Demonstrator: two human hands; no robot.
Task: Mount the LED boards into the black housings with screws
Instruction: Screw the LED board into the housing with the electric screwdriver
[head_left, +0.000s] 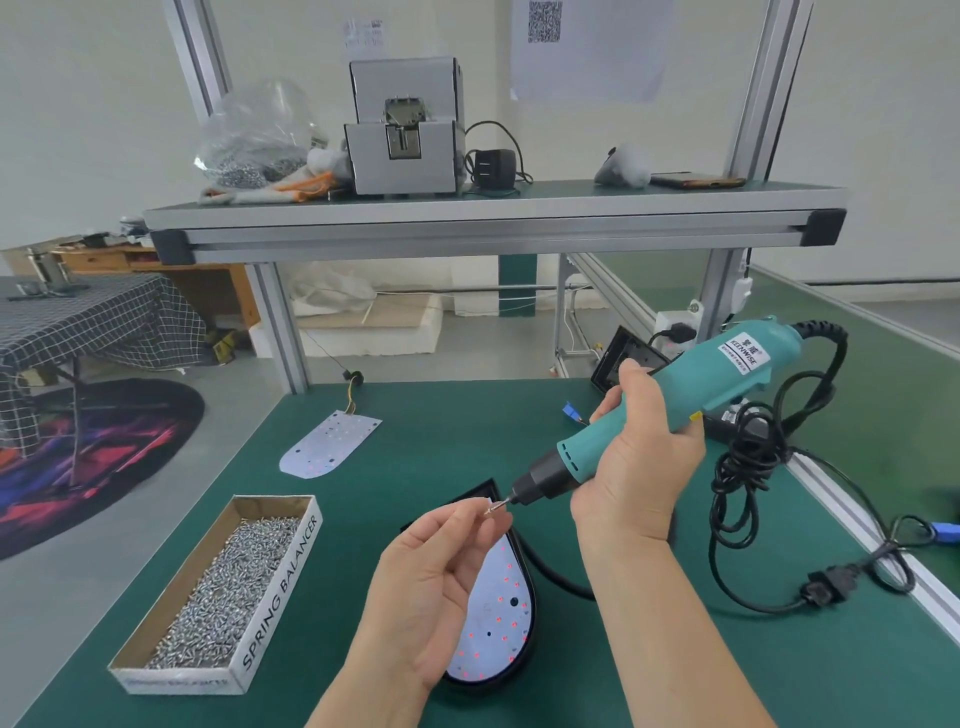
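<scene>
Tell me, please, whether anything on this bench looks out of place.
A loose LED board lies askew near the bench's far edge; the black cord at right is a tangled heap.

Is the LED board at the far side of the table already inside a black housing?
No, that LED board lies bare on the green table, apart from the nearer black housing.

White LED board (493, 618) sits in black housing (480, 494); second board (328, 442) lies apart.
</scene>
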